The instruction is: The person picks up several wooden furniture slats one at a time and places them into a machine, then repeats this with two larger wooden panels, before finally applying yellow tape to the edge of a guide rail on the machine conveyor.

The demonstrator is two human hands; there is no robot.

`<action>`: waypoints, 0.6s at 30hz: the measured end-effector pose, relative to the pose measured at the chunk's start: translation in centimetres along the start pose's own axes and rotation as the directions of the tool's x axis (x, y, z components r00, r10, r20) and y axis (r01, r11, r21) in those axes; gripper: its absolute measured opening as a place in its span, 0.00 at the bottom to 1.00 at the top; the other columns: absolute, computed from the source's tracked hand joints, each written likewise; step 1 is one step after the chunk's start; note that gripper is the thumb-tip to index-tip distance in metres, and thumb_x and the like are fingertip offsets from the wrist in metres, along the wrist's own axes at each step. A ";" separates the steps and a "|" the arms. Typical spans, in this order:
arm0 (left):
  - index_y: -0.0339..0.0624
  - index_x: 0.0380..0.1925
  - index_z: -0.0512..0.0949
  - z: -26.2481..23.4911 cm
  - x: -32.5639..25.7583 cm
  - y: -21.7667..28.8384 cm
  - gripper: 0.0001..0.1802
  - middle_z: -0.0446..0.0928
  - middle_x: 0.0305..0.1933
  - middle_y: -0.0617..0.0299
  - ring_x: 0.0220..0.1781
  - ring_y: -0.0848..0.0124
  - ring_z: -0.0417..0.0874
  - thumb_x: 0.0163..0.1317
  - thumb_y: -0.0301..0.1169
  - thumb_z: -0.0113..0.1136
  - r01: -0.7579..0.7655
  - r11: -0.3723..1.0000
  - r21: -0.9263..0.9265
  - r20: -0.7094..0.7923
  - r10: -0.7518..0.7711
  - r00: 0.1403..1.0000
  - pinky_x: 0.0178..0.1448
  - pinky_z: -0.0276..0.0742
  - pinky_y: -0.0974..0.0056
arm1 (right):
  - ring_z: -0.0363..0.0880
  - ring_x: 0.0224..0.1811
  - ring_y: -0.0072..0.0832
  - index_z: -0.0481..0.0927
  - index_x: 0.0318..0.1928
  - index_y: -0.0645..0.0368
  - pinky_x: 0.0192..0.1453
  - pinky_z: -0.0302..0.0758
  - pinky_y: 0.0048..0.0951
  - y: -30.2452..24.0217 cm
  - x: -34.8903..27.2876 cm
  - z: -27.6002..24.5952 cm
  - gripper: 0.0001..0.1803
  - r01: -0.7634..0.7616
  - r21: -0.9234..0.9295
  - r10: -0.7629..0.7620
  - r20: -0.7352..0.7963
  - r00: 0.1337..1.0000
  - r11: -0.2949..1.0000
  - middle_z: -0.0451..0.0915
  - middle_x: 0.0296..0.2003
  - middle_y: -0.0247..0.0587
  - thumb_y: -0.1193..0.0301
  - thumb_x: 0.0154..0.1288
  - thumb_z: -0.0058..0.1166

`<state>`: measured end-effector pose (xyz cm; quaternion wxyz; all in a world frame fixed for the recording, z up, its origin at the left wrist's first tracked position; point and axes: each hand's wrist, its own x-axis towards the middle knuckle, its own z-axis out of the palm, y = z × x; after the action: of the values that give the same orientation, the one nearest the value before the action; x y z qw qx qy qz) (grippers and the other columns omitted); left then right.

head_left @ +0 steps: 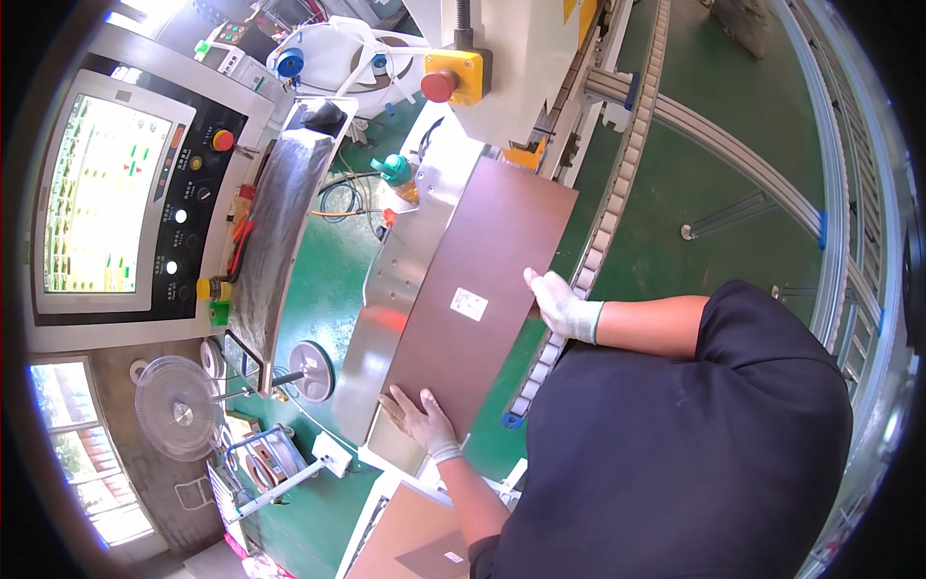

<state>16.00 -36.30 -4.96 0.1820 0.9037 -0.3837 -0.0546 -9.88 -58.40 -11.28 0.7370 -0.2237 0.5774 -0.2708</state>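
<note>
A long, flat brown panel [482, 246] with a white label [470, 304] lies slantwise on a shiny metal table [371, 362]. My left hand [422, 423], in a thin pale glove, rests flat on the panel's near-left end with its fingers spread. At the panel's right edge, my gloved right hand [567, 307] grips it, thumb on top and the other fingers hidden beneath. The panel's far end reaches the machine [502, 116].
A roller conveyor [617, 183] runs along the right. Left stands a control console [183, 193] with a lit screen. A yellow box with a red button [455, 79] hangs ahead. More brown panels [410, 536] lie below my left arm. A fan [178, 410] stands far left.
</note>
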 end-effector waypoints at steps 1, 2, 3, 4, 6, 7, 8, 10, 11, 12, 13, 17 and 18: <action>0.44 0.81 0.60 0.7 0.3 1.2 0.39 0.48 0.87 0.42 0.88 0.47 0.47 0.75 0.47 0.56 -0.004 1.000 0.014 -0.004 0.004 1.000 0.88 0.40 0.47 | 0.73 0.67 0.36 0.72 0.60 0.70 0.72 0.69 0.39 -0.9 0.5 -0.3 0.30 0.038 -0.035 -0.040 -0.067 0.997 0.999 0.77 0.61 0.52 0.50 0.82 0.48; 0.44 0.81 0.60 1.4 0.6 2.3 0.39 0.48 0.87 0.42 0.88 0.48 0.47 0.75 0.47 0.56 -0.002 0.999 0.041 -0.008 0.002 1.000 0.88 0.40 0.47 | 0.72 0.67 0.35 0.71 0.60 0.72 0.72 0.68 0.37 -1.7 1.0 -0.6 0.31 0.071 -0.073 -0.080 -0.134 0.988 0.995 0.77 0.60 0.52 0.50 0.82 0.48; 0.44 0.81 0.60 1.8 0.8 3.8 0.39 0.49 0.87 0.42 0.88 0.48 0.48 0.75 0.47 0.56 0.015 0.998 0.061 -0.009 -0.015 1.000 0.88 0.39 0.46 | 0.72 0.67 0.35 0.70 0.59 0.73 0.72 0.69 0.36 -3.5 0.5 -0.7 0.30 0.083 -0.114 -0.102 -0.169 0.980 0.990 0.76 0.61 0.53 0.53 0.82 0.48; 0.45 0.80 0.60 2.2 1.3 5.8 0.39 0.49 0.86 0.42 0.88 0.47 0.48 0.75 0.48 0.56 0.022 0.996 0.081 -0.003 -0.022 1.000 0.88 0.39 0.46 | 0.73 0.65 0.32 0.70 0.60 0.74 0.70 0.69 0.33 -3.9 1.7 -1.6 0.28 0.202 -0.009 -0.201 -0.165 0.966 0.979 0.77 0.59 0.51 0.55 0.82 0.50; 0.44 0.80 0.60 3.5 2.4 8.6 0.41 0.48 0.86 0.41 0.88 0.45 0.46 0.73 0.48 0.58 0.024 0.997 0.070 0.017 -0.026 1.000 0.87 0.37 0.43 | 0.74 0.55 0.25 0.70 0.59 0.73 0.65 0.71 0.26 -5.3 4.2 -3.6 0.22 0.259 -0.038 -0.262 -0.188 0.947 0.965 0.78 0.55 0.45 0.64 0.81 0.52; 0.44 0.80 0.60 4.1 2.6 9.4 0.41 0.48 0.86 0.40 0.88 0.44 0.46 0.73 0.48 0.58 0.022 0.996 0.083 0.009 -0.022 1.000 0.87 0.38 0.42 | 0.72 0.50 0.22 0.70 0.60 0.72 0.62 0.71 0.27 -7.3 3.2 -3.3 0.20 0.291 -0.015 -0.287 -0.218 0.933 0.957 0.78 0.51 0.40 0.67 0.80 0.50; 0.44 0.80 0.60 4.7 2.8 10.1 0.41 0.48 0.86 0.40 0.88 0.44 0.46 0.73 0.48 0.58 0.020 0.995 0.097 0.001 -0.020 1.000 0.87 0.38 0.42 | 0.71 0.52 0.21 0.72 0.59 0.70 0.64 0.69 0.27 -8.5 2.9 -3.1 0.19 0.358 0.064 -0.337 -0.217 0.916 0.932 0.77 0.51 0.37 0.65 0.81 0.51; 0.44 0.80 0.60 5.8 3.3 12.1 0.41 0.49 0.86 0.39 0.87 0.42 0.47 0.72 0.48 0.58 0.004 0.995 0.100 -0.019 -0.002 1.000 0.87 0.38 0.42 | 0.69 0.55 0.20 0.72 0.63 0.67 0.67 0.66 0.26 -9.8 4.5 -4.1 0.22 0.469 0.141 -0.438 -0.205 0.876 0.872 0.75 0.55 0.33 0.61 0.82 0.51; 0.42 0.80 0.60 6.4 3.6 13.2 0.42 0.49 0.86 0.39 0.87 0.41 0.47 0.72 0.48 0.59 -0.011 0.996 0.083 -0.027 0.014 1.000 0.87 0.38 0.42 | 0.68 0.54 0.20 0.70 0.65 0.65 0.67 0.67 0.27 -9.9 5.3 -5.5 0.23 0.505 0.168 -0.488 -0.134 0.862 0.846 0.74 0.55 0.32 0.61 0.83 0.50; 0.40 0.79 0.61 7.1 4.0 14.0 0.41 0.50 0.86 0.39 0.87 0.42 0.48 0.72 0.48 0.59 -0.043 0.998 0.051 -0.036 0.044 0.998 0.87 0.39 0.43 | 0.69 0.61 0.25 0.68 0.67 0.67 0.71 0.64 0.29 -10.9 5.6 -5.6 0.25 0.474 0.171 -0.437 -0.213 0.874 0.864 0.73 0.60 0.37 0.60 0.82 0.47; 0.39 0.78 0.62 7.6 4.4 14.7 0.41 0.50 0.85 0.39 0.87 0.43 0.48 0.72 0.47 0.59 -0.074 0.997 0.021 -0.052 0.075 0.996 0.87 0.40 0.44 | 0.69 0.67 0.30 0.66 0.69 0.68 0.76 0.61 0.32 -11.7 6.2 -5.6 0.27 0.444 0.178 -0.386 -0.286 0.877 0.878 0.72 0.65 0.42 0.60 0.82 0.44; 0.37 0.76 0.65 7.9 5.9 16.3 0.39 0.60 0.82 0.41 0.84 0.45 0.58 0.74 0.50 0.55 -0.231 0.961 -0.155 -0.080 0.220 0.972 0.86 0.45 0.43 | 0.56 0.81 0.34 0.55 0.78 0.66 0.83 0.50 0.35 -12.5 8.5 -6.2 0.34 0.528 0.166 -0.455 -0.337 0.824 0.833 0.61 0.77 0.44 0.61 0.81 0.43; 0.38 0.75 0.67 8.2 6.0 16.4 0.37 0.63 0.80 0.41 0.83 0.46 0.61 0.75 0.51 0.53 -0.273 0.943 -0.192 -0.127 0.252 0.959 0.85 0.47 0.42 | 0.55 0.81 0.33 0.54 0.78 0.66 0.84 0.49 0.35 -12.8 8.6 -6.4 0.34 0.526 0.173 -0.450 -0.342 0.825 0.833 0.60 0.78 0.43 0.62 0.80 0.43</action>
<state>7.21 -53.40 -6.30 0.3001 0.8220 -0.4834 -0.0239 -16.31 -73.77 -10.86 0.5732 -0.2250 0.5600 -0.5543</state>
